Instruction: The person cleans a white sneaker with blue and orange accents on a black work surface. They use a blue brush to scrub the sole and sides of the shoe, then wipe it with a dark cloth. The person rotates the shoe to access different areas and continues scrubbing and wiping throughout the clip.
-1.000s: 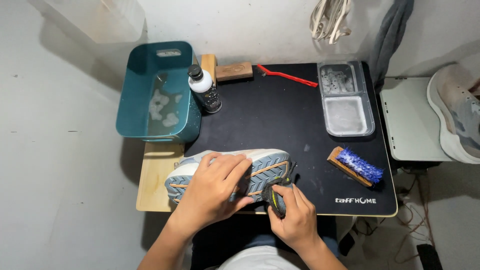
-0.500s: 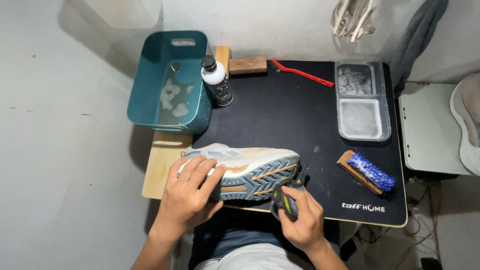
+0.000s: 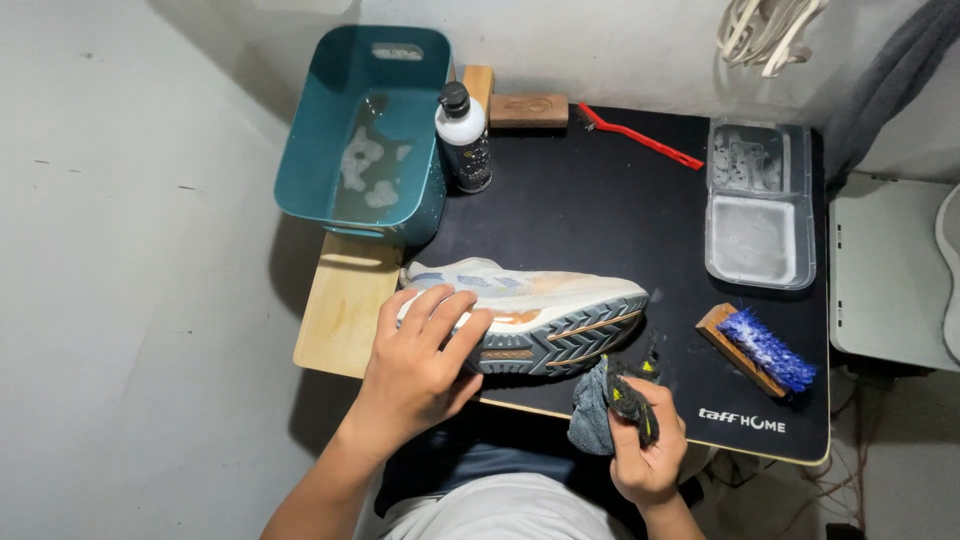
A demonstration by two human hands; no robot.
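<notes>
Sneaker (image 3: 530,315) lies on its side at the black mat's (image 3: 600,210) near edge, sole toward the person. Left hand (image 3: 425,350) is spread flat over the heel; right hand (image 3: 645,445) grips a dark brush and grey cloth (image 3: 592,410). Sole grooves look dark: cleaning apparently unfinished.

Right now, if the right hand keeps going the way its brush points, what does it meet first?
The right hand aims its small brush up and away from the body. First in line looks like the sole of the shoe, already close; depth is unclear.
</notes>
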